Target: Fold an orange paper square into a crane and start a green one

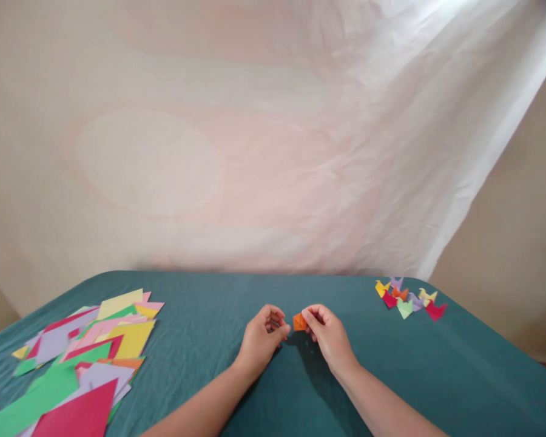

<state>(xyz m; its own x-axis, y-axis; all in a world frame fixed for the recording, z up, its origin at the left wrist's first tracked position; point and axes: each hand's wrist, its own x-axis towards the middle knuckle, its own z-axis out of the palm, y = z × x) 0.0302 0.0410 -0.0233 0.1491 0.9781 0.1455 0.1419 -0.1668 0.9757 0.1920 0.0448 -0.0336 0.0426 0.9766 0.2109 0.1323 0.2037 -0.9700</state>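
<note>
A small folded piece of orange paper (299, 322) is pinched between the thumb and fingers of my right hand (326, 334), held just above the table. Crease lines show on its face. My left hand (264, 335) is close by on the left, fingers curled and thumb a little apart from them, with nothing visible in its grasp. A narrow gap seems to lie between the left thumb tip and the orange paper. The fingers behind the paper are partly hidden.
On the left of the green-covered table (200, 358) lies a spread pile of coloured paper sheets (82, 358). Several small folded paper birds (404, 308) stand in a cluster at the far right. A pale cloth (255, 152) hangs behind the table's back edge.
</note>
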